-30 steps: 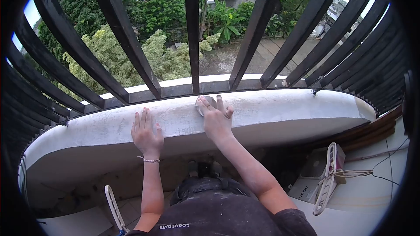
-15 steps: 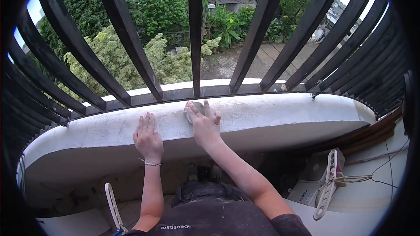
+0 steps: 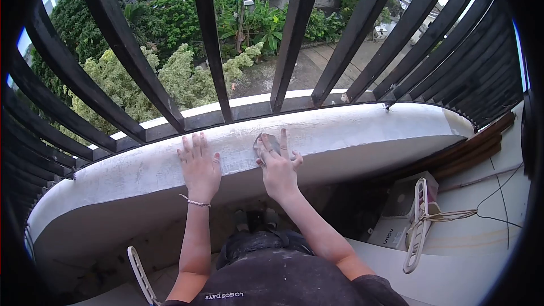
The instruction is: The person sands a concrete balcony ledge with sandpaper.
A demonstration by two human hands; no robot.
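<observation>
My right hand (image 3: 279, 167) presses a grey sheet (image 3: 264, 144), perhaps sandpaper, against the white curved ledge (image 3: 351, 130), with some fingers spread over it. To its left, my left hand (image 3: 201, 170) lies flat on the same ledge, fingers pointing up toward the railing and nothing held. A braided bracelet (image 3: 195, 201) circles the left wrist. The ledge surface around both hands looks uneven and patchy.
Dark railing bars (image 3: 212, 45) rise behind the ledge, with trees and a paved yard beyond. A box (image 3: 396, 215) and a white plastic hanger (image 3: 418, 226) are at the lower right. Another hanger (image 3: 140, 275) is at the lower left.
The view has shifted, so the railing appears further left. My right hand has moved right and down along the ledge with the sheet. My left hand's fingers have spread more.
</observation>
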